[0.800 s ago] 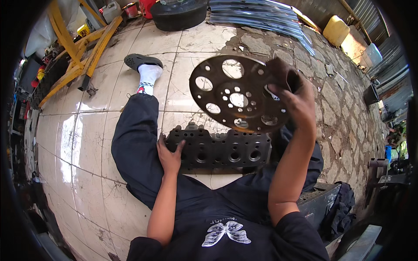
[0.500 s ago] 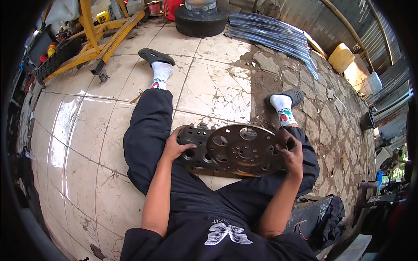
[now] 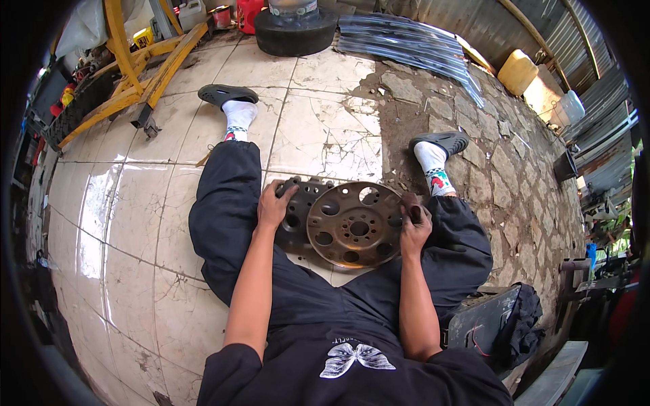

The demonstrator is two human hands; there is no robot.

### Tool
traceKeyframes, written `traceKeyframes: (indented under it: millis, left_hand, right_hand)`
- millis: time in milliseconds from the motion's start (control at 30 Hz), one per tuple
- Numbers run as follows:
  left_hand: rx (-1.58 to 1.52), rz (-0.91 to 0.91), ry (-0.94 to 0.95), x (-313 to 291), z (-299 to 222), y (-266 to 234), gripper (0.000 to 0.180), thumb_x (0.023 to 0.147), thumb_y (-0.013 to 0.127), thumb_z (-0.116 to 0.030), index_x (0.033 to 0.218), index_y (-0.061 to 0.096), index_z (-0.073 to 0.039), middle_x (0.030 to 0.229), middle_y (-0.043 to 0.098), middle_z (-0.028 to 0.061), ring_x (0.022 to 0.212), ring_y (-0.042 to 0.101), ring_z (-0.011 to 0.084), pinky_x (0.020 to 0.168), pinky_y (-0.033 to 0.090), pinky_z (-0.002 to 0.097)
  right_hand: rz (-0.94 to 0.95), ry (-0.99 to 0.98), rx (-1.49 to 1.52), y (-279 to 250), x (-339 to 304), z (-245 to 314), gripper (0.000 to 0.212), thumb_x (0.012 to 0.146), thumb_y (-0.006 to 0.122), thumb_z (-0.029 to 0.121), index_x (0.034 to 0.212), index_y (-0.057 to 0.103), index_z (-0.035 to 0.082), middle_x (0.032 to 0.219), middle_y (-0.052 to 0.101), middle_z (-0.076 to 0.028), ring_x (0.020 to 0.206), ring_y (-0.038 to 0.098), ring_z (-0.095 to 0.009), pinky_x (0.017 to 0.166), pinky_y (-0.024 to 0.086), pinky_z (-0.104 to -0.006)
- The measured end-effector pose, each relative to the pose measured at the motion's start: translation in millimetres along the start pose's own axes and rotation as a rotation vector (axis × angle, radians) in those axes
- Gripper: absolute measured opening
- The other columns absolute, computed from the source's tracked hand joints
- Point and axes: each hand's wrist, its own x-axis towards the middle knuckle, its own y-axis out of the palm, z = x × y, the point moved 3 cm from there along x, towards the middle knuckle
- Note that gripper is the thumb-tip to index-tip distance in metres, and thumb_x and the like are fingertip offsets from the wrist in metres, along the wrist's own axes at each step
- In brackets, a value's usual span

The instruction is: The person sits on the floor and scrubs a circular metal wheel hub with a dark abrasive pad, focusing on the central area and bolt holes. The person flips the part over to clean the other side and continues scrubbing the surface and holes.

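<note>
Between my spread legs, a dark metal cylinder head (image 3: 290, 233) with several round holes sits low, its right part hidden by a flexplate. That flexplate (image 3: 340, 241) is a round, brownish metal disc with large holes around a central hole. It tilts toward me, so its face shows almost as a full circle. My right hand (image 3: 415, 229) is closed on the disc's right rim, with dark grime on its fingers. At the upper left corner of the cylinder head, my left hand (image 3: 273, 206) grips the edge, thumb on the near side.
Ahead on the left is a yellow metal frame (image 3: 162, 74) on casters. A black round base (image 3: 298, 37) and translucent corrugated sheets (image 3: 406, 51) lie at the back. White tiles (image 3: 128, 271) meet rough stone paving (image 3: 504, 203). A dark box (image 3: 477, 328) stands by my right hip.
The flexplate has swung to face me more squarely and shifted slightly left. My left hand has slid up toward the cylinder head's far corner. The whole view has shifted a little.
</note>
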Motion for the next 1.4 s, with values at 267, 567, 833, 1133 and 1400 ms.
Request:
traceKeyframes:
  millis: [267, 567, 833, 1133, 1400]
  left_hand:
    - [0.055, 0.014, -0.068, 34, 3, 5, 0.067, 0.089, 0.076, -0.062, 0.12, 0.072, -0.003, 0.113, 0.075, 0.0202, 0.109, 0.07, 0.0391, 0.096, 0.053, 0.0454]
    - [0.022, -0.487, 0.308, -56, -70, 18, 0.035, 0.1, 0.072, -0.03, 0.12, 0.068, -0.002, 0.124, 0.063, 0.0177, 0.118, 0.059, 0.0369, 0.105, 0.046, 0.0452]
    - [-1.389, -0.08, -0.407, -121, -130, -27, 0.086, 0.101, 0.048, -0.074, 0.139, 0.055, 0.003, 0.136, 0.06, 0.0168, 0.126, 0.058, 0.0323, 0.117, 0.041, 0.0443]
    - [-1.191, 0.03, -0.451, -138, -134, -81, 0.074, 0.079, 0.065, -0.003, 0.15, 0.046, 0.006, 0.139, 0.062, 0.02, 0.128, 0.063, 0.0317, 0.111, 0.05, 0.0428]
    - [-1.473, -0.048, -0.411, -111, -72, -26, 0.057, 0.094, 0.073, -0.014, 0.145, 0.053, -0.002, 0.133, 0.067, 0.0108, 0.121, 0.067, 0.0273, 0.105, 0.054, 0.0421]
  right_hand:
    - [-0.129, 0.15, 0.059, 36, 26, 31, 0.021, 0.087, 0.082, 0.01, 0.107, 0.08, 0.001, 0.093, 0.08, -0.013, 0.086, 0.075, -0.02, 0.088, 0.054, -0.0338]
    - [-0.222, 0.039, 0.117, 26, 16, 17, 0.017, 0.086, 0.08, 0.003, 0.101, 0.075, -0.002, 0.09, 0.076, -0.011, 0.084, 0.07, -0.02, 0.079, 0.054, -0.0352]
    - [-0.079, -0.677, 0.095, -29, -39, 169, 0.023, 0.074, 0.079, 0.003, 0.095, 0.08, 0.012, 0.083, 0.07, -0.001, 0.077, 0.065, -0.017, 0.07, 0.053, -0.0304]
    - [0.447, -0.936, 0.21, -30, -99, 180, 0.037, 0.074, 0.081, 0.023, 0.11, 0.083, 0.029, 0.092, 0.069, 0.009, 0.084, 0.065, -0.012, 0.078, 0.051, -0.0301]
    - [0.464, -0.481, 0.178, -4, -101, 127, 0.029, 0.077, 0.084, 0.014, 0.106, 0.078, 0.012, 0.11, 0.067, -0.009, 0.1, 0.067, -0.029, 0.092, 0.053, -0.0424]
